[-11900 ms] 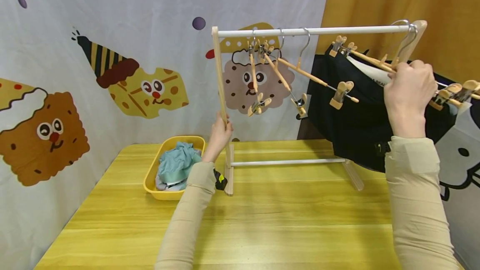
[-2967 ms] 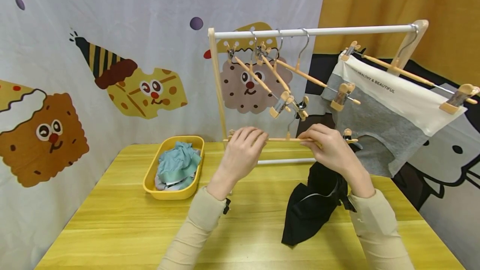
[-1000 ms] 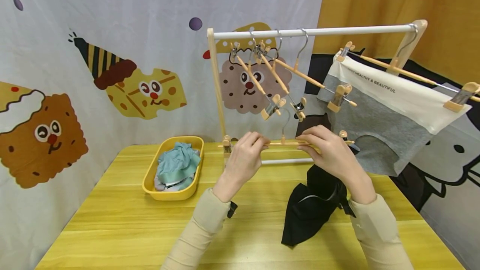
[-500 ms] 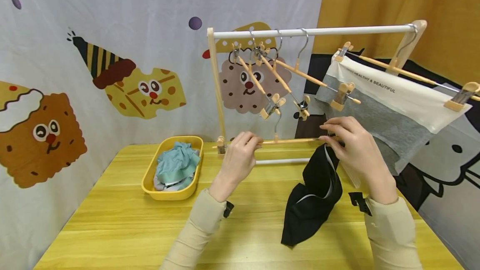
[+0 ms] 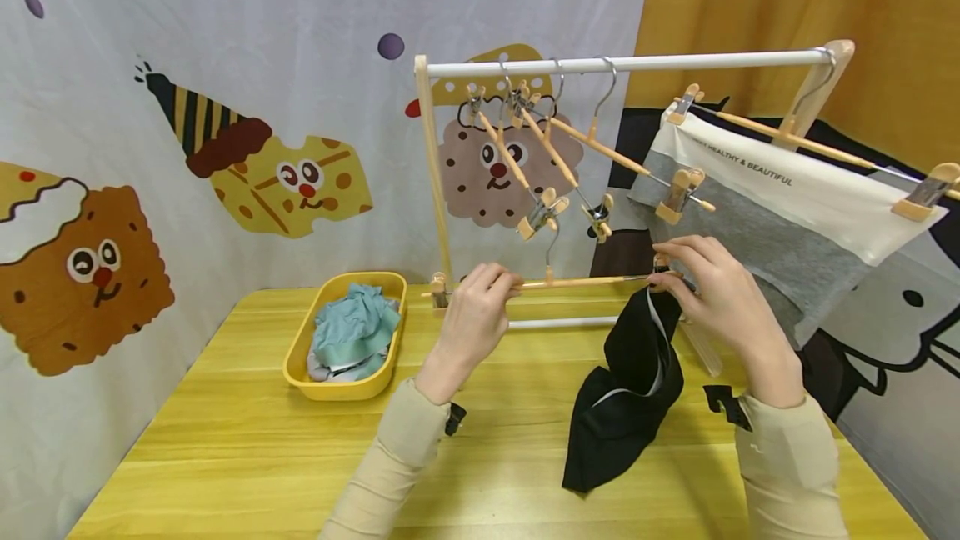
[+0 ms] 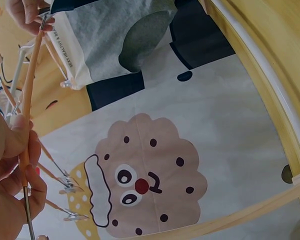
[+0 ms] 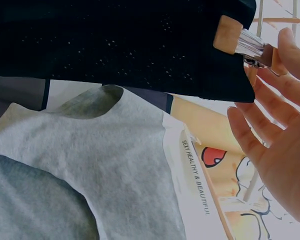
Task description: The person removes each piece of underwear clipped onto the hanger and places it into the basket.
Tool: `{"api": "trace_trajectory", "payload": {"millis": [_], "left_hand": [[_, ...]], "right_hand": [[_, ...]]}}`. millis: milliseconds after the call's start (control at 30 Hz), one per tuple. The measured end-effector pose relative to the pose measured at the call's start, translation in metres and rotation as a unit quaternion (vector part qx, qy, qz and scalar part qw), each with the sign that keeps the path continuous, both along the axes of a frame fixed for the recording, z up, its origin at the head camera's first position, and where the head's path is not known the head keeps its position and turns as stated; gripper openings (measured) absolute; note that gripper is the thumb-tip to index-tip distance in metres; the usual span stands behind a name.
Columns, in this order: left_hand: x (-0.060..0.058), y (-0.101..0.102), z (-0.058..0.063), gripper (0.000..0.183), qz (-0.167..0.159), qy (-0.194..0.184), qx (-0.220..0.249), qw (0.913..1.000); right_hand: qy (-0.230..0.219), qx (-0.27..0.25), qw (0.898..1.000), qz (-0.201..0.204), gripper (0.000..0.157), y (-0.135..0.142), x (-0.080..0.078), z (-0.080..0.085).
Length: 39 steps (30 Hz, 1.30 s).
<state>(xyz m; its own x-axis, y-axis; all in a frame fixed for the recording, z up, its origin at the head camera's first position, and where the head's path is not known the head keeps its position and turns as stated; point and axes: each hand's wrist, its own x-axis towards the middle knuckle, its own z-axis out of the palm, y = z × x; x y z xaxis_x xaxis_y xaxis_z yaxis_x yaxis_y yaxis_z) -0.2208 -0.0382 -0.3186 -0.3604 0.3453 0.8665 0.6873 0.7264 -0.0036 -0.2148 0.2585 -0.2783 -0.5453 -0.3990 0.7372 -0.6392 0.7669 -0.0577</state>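
Observation:
My left hand (image 5: 477,319) grips the wooden bar of a clip hanger (image 5: 577,282), held level in front of the rack. With thumb and fingers, my right hand (image 5: 720,294) pinches the clip (image 7: 256,47) at the hanger's right end. A black garment (image 5: 626,390) hangs from that clip, its lower part lying folded on the table; its exact kind is hard to tell. At the opposite end, the left clip (image 5: 439,290) has no cloth in it. The hanger's hook (image 5: 552,247) points up, off the rail.
On the rack's white rail (image 5: 675,61), several bare clip hangers hang left of centre. Grey underpants with a white waistband (image 5: 765,169) hang from a hanger at the right end. A yellow basket (image 5: 337,391) of folded clothes stands left on the wooden table (image 5: 480,473).
The hanger with the black garment has come off the rack's right end; its left clip no longer holds cloth. Within the last second my right hand moved right, from bar to clip.

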Motion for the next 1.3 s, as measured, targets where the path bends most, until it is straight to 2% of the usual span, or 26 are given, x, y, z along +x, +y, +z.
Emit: {"api": "trace_trajectory", "payload": {"millis": [233,467,667,967,1300], "left_hand": [[0.0019,-0.0005,0.0011,0.004,0.000,-0.008,-0.007,0.9999],[0.0016,-0.0001,0.0007,0.004,0.000,0.001,-0.008,1.0000],[0.0011,0.0001,0.0008,0.004,-0.001,-0.002,-0.006,1.0000],[-0.0002,0.0002,0.0018,0.004,-0.006,-0.002,-0.006,1.0000],[-0.0001,0.0003,0.0008,0.004,-0.007,-0.006,-0.006,0.9999]], "right_hand": [[-0.019,-0.016,1.000,0.008,0.037,0.0016,0.0004,-0.0025],[-0.036,-0.016,0.999,0.002,0.028,0.0038,-0.0009,-0.0035],[-0.031,-0.021,0.999,0.005,0.023,0.0033,-0.0017,-0.0035],[-0.026,-0.030,0.999,-0.011,0.022,0.0008,-0.0011,-0.0044],[-0.002,-0.039,0.999,0.002,0.021,-0.0007,-0.0038,-0.0058]]}}
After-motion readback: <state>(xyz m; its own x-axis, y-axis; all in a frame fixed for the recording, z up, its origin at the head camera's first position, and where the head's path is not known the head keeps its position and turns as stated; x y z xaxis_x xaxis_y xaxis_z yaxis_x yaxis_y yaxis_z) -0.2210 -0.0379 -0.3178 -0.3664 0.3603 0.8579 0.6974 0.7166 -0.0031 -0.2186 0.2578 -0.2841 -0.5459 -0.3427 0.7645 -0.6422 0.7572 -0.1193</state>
